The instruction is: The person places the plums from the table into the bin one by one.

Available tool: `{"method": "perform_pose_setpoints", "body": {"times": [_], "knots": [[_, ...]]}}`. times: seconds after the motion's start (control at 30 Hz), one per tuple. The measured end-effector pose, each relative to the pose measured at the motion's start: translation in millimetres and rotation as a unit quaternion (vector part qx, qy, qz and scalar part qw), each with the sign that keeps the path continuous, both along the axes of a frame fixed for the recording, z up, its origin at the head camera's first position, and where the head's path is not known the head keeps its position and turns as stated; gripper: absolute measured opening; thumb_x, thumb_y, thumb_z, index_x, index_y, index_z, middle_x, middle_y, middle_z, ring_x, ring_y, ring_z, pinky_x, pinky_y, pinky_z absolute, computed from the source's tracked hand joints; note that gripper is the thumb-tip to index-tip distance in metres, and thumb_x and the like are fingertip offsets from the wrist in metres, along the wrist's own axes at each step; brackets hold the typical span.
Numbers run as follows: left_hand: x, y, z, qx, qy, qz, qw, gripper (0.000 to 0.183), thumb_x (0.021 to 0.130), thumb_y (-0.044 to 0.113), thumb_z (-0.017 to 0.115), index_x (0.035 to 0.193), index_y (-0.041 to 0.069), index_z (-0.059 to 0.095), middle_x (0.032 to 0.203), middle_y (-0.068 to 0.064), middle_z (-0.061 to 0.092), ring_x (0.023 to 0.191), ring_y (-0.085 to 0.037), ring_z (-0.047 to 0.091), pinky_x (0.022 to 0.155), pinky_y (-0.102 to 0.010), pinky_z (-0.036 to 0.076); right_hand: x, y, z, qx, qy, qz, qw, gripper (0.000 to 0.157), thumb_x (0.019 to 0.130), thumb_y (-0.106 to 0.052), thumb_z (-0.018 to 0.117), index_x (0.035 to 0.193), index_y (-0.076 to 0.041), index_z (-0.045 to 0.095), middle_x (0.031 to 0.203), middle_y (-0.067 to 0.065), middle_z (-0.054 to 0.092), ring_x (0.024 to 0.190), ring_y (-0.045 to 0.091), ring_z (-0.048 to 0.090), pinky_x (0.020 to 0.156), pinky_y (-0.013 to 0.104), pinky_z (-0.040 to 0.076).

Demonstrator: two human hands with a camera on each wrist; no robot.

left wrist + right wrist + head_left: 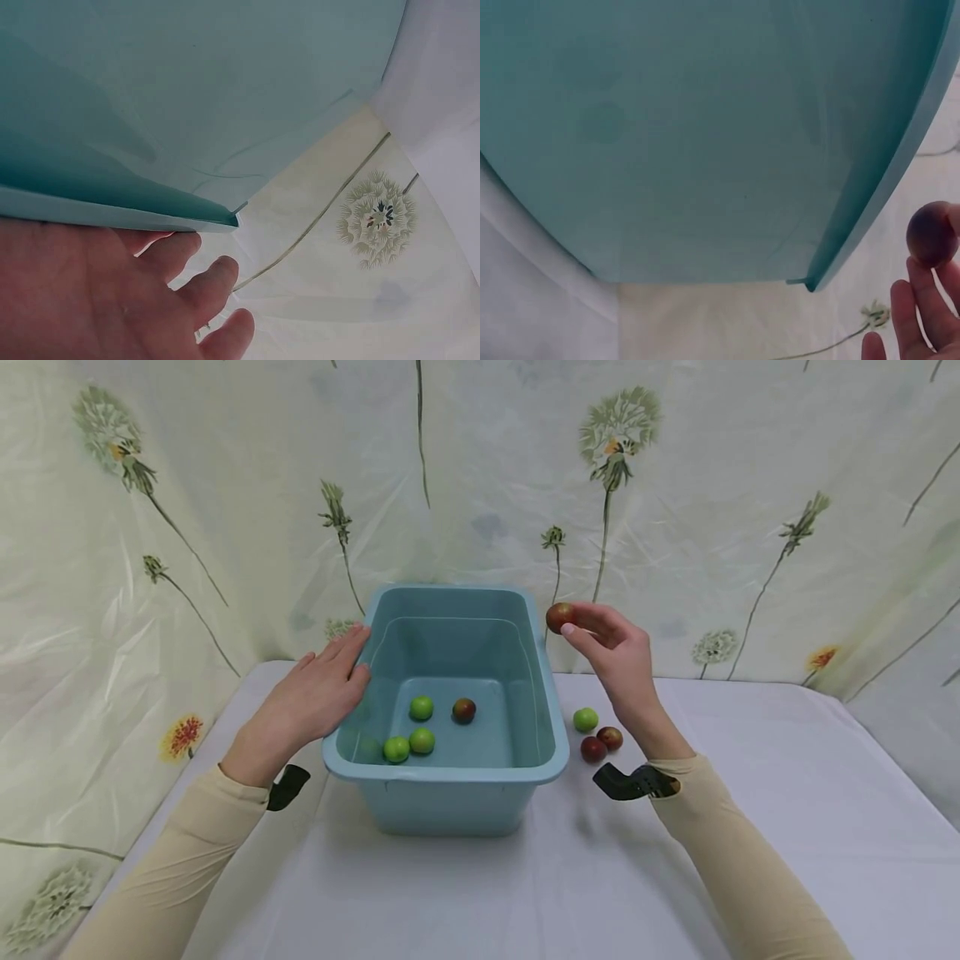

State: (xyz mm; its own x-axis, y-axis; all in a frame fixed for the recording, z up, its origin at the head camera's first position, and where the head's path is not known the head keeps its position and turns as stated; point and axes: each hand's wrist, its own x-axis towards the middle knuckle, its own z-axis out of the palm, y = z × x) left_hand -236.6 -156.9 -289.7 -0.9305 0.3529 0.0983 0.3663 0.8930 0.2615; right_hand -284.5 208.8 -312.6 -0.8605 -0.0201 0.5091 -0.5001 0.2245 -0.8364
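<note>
Head view: hands at blue tub point(446, 774)

Right hand point(617, 652) pinches a dark red fruit point(558, 617) just outside the tub's right rim; left hand point(311, 693), fingers extended, touches its left rim. Inside lie four fruits point(422, 741); right of it, three others point(593, 749).

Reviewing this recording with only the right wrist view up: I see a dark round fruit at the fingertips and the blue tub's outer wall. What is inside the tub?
Observer: Three green fruits and one reddish-brown fruit lie on the floor of the tub.

Operator: My view shows no fruit on the table. Is there any?

Observer: Yes, the head view shows one green fruit and two dark red-brown fruits on the white cloth, to the tub's right.
</note>
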Motion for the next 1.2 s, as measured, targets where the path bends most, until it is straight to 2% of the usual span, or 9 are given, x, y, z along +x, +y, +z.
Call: {"method": "perform_pose_setpoints", "body": {"times": [0.2,0.3,0.4,0.5,0.63,0.73,0.87,1.1,1.2], "knots": [[4.1,-3,-1.4,-0.078,0.088,-0.063,0.9911,0.046,0.104,0.008,0.032,0.146,-0.012,0.033,0.157,-0.027,0.022,0.143,-0.044,0.024,0.106,-0.067,0.026,7.1,-9,10.1,0.006,0.002,0.028,1.000,0.036,0.095,-0.019,0.067,0.129,-0.007,0.064,0.122,0.007,0.066,0.113,0.023,0.060,0.096,0.039,0.048],[3.8,-2,-1.2,-0.050,0.068,-0.046,0.9954,0.050,0.105,0.011,0.029,0.150,-0.010,0.025,0.159,-0.024,0.020,0.144,-0.041,0.022,0.107,-0.066,0.024,15.5,-17,19.4,0.015,0.004,0.038,0.999,0.035,0.096,-0.015,0.065,0.128,-0.002,0.062,0.121,0.010,0.066,0.112,0.024,0.061,0.095,0.036,0.049],[3.1,-2,-1.1,-0.049,0.064,-0.043,0.9958,0.050,0.105,0.012,0.029,0.151,-0.009,0.025,0.159,-0.023,0.020,0.145,-0.040,0.021,0.107,-0.066,0.024,23.2,-23,28.7,0.028,0.007,0.041,0.999,0.035,0.096,-0.013,0.064,0.128,0.000,0.061,0.122,0.011,0.066,0.111,0.023,0.062,0.095,0.035,0.049],[2.5,-2,-1.2,-0.058,0.069,-0.044,0.9949,0.050,0.105,0.011,0.030,0.150,-0.010,0.026,0.159,-0.024,0.020,0.144,-0.041,0.022,0.107,-0.066,0.025,24.5,-28,33.6,0.031,0.008,0.050,0.998,0.035,0.096,-0.013,0.064,0.129,0.000,0.061,0.122,0.012,0.065,0.109,0.023,0.064,0.097,0.037,0.049],[2.1,-2,-1.3,-0.037,0.047,-0.028,0.9978,0.052,0.105,0.014,0.028,0.152,-0.007,0.024,0.160,-0.021,0.018,0.145,-0.040,0.020,0.109,-0.065,0.022,23.6,-32,37.3,0.031,0.006,0.063,0.998,0.035,0.096,-0.013,0.064,0.128,0.001,0.061,0.122,0.012,0.066,0.108,0.024,0.064,0.098,0.039,0.048],[2.6,-2,-1.4,-0.048,0.055,-0.031,0.9969,0.050,0.105,0.013,0.029,0.151,-0.007,0.026,0.160,-0.021,0.019,0.145,-0.041,0.022,0.109,-0.065,0.022,21.5,-34,38.6,0.036,0.008,0.068,0.997,0.035,0.096,-0.012,0.064,0.128,0.002,0.060,0.122,0.012,0.065,0.110,0.025,0.063,0.096,0.037,0.049],[3.0,-3,-1.4,-0.101,0.092,-0.053,0.9891,0.044,0.104,0.007,0.033,0.144,-0.010,0.037,0.158,-0.024,0.023,0.142,-0.044,0.026,0.106,-0.066,0.026,13.6,-35,36.6,0.038,0.015,0.080,0.996,0.034,0.095,-0.009,0.065,0.128,0.001,0.061,0.120,0.011,0.065,0.110,0.024,0.063,0.093,0.032,0.051],[0.2,0,1.6,-0.045,0.026,-0.001,0.9987,0.054,0.105,0.019,0.025,0.155,-0.002,0.020,0.162,-0.017,0.016,0.146,-0.039,0.019,0.112,-0.062,0.018,-7.8,-33,28.8,0.043,0.026,0.098,0.994,0.034,0.094,-0.012,0.068,0.127,-0.004,0.064,0.118,0.007,0.065,0.107,0.023,0.064,0.090,0.030,0.052],[0.6,0,1.9,-0.066,0.041,-0.013,0.9969,0.052,0.105,0.016,0.027,0.153,-0.005,0.026,0.161,-0.019,0.018,0.145,-0.041,0.021,0.111,-0.063,0.020,-10.5,-33,29.8,0.060,0.030,0.102,0.993,0.034,0.093,-0.016,0.069,0.126,-0.006,0.065,0.118,0.007,0.065,0.107,0.022,0.063,0.092,0.032,0.052]]}}
